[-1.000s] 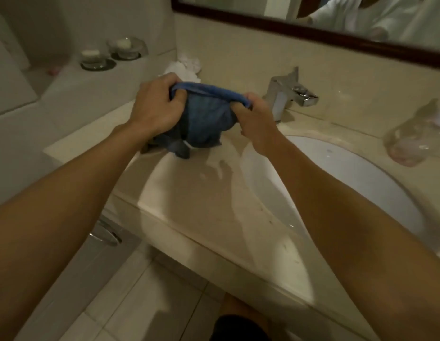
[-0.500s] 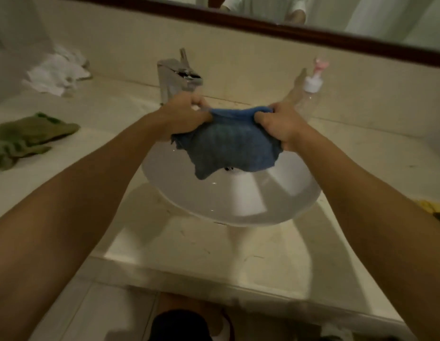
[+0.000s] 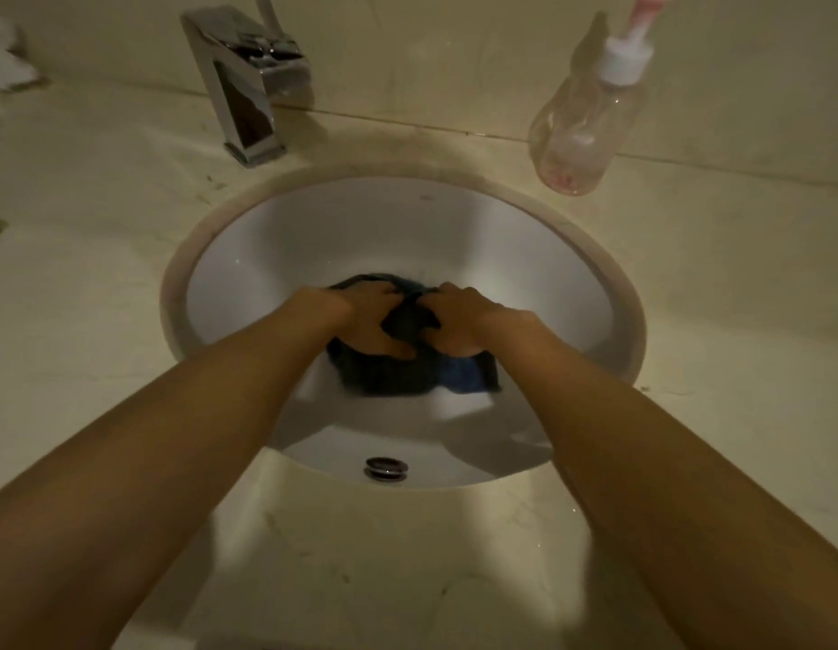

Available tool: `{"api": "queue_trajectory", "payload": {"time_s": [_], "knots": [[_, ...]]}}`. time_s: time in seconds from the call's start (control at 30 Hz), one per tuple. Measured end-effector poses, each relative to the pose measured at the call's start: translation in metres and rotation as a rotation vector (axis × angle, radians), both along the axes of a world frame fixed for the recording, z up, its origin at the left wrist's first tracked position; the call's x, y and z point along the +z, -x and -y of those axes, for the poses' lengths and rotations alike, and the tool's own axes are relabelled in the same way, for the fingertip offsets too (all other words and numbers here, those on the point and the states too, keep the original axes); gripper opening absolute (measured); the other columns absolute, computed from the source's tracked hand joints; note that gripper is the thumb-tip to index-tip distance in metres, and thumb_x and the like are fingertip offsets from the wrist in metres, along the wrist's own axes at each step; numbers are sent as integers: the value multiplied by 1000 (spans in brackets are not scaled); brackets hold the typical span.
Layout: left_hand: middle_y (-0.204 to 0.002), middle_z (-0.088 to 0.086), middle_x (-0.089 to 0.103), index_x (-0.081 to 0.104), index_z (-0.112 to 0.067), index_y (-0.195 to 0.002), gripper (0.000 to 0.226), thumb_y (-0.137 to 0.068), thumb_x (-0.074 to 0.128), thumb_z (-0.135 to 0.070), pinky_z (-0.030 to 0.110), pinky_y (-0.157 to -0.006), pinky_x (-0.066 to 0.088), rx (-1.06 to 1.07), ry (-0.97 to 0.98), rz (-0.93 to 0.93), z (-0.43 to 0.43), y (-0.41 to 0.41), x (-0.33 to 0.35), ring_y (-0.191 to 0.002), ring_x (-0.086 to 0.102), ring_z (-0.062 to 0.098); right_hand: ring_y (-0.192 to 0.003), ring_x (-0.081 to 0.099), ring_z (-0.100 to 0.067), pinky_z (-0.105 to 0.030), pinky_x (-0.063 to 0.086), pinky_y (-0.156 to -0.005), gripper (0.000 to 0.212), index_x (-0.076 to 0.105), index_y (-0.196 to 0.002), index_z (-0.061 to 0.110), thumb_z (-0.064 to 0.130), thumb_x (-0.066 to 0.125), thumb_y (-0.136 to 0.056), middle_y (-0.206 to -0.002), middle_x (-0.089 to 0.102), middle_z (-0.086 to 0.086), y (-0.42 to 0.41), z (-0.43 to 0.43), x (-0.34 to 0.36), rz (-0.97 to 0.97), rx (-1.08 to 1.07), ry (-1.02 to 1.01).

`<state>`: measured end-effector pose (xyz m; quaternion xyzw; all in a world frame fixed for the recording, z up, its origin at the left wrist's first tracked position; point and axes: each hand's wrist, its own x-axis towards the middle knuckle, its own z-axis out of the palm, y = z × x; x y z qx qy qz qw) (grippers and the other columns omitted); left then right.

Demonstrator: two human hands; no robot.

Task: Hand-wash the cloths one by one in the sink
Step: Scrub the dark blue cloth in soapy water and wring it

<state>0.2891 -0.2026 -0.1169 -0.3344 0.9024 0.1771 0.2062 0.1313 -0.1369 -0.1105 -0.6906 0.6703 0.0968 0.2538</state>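
A dark blue cloth (image 3: 410, 375) lies bunched at the bottom of the white round sink (image 3: 276, 236), looking wet and darker than before. My left hand (image 3: 363, 321) grips its left side with curled fingers. My right hand (image 3: 468, 321) grips the right side, thumb over a fold. Both hands are close together, low in the basin, and hide the middle of the cloth. The faucet (image 3: 248, 77) stands behind the sink at the left; no water stream shows.
A clear pump bottle (image 3: 585, 119) with a pink nozzle stands on the beige counter (image 3: 79, 255) behind the sink at the right. A white cloth (image 3: 4, 53) lies at the far left edge. The overflow hole (image 3: 386, 467) sits in the basin's near wall.
Both hands carried the blue cloth from the counter at the left to above the sink, then lowered it into the bottom of the basin.
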Motion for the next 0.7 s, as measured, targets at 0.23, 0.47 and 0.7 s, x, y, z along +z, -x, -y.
{"api": "queue_trajectory", "payload": {"time_s": [0.23, 0.47, 0.7], "knots": [[-167, -7, -18, -11, -34, -159, 113, -74, 30, -96, 68, -118, 0, 105, 90, 111, 16, -7, -25, -154, -12, 20, -158, -2, -30, -73, 12, -116, 70, 3, -163, 44, 73, 17, -101, -172, -1, 5, -6, 10, -19, -228, -22, -60], [-166, -12, -18, -8, -37, -159, 113, -70, 27, -99, 74, -112, -8, 107, 134, 65, 28, -6, -36, -153, -15, 14, -158, -13, -24, -67, 6, -121, 74, 3, -165, 37, 72, 19, -101, -173, -10, 7, -3, 14, -29, -212, -90, -18], [-166, -12, -18, -7, -36, -159, 113, -71, 30, -97, 73, -113, -7, 123, 96, 30, 29, -2, -38, -153, -17, 14, -157, -19, -23, -68, 0, -121, 76, 3, -165, 35, 72, 20, -101, -172, -14, 7, 0, 18, -34, -178, -121, -32]]}}
